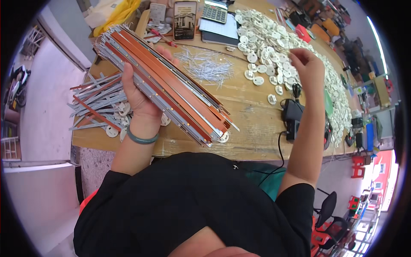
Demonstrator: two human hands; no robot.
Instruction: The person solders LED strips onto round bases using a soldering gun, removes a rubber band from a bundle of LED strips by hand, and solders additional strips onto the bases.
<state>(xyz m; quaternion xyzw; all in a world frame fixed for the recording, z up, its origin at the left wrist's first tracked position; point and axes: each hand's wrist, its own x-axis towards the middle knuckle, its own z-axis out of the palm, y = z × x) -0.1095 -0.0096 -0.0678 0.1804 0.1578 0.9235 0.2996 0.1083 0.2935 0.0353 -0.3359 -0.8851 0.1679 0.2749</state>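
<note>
A thick bundle of LED strips (171, 88), long and narrow in brown and grey with small yellow chips, slants across the middle. My left hand (139, 94) is wrapped round it, and thin wire ends stick out at its upper left end. Over the large heap of round white plastic parts (261, 40), my right hand (306, 64) has its fingertips pinched together; whatever is between them cannot be made out. Between the two hands lies a scatter of short thin white wires (207, 67). Loose strips (100, 103) are piled on the table, left of and below my left hand.
A phone (185, 21), a calculator (215, 12) and a dark clipboard with paper (219, 35) sit at the far edge. Black power adapters (293, 113) with cables lie under my right forearm. A yellow bag (122, 15) is at the far left of the wooden table (252, 132).
</note>
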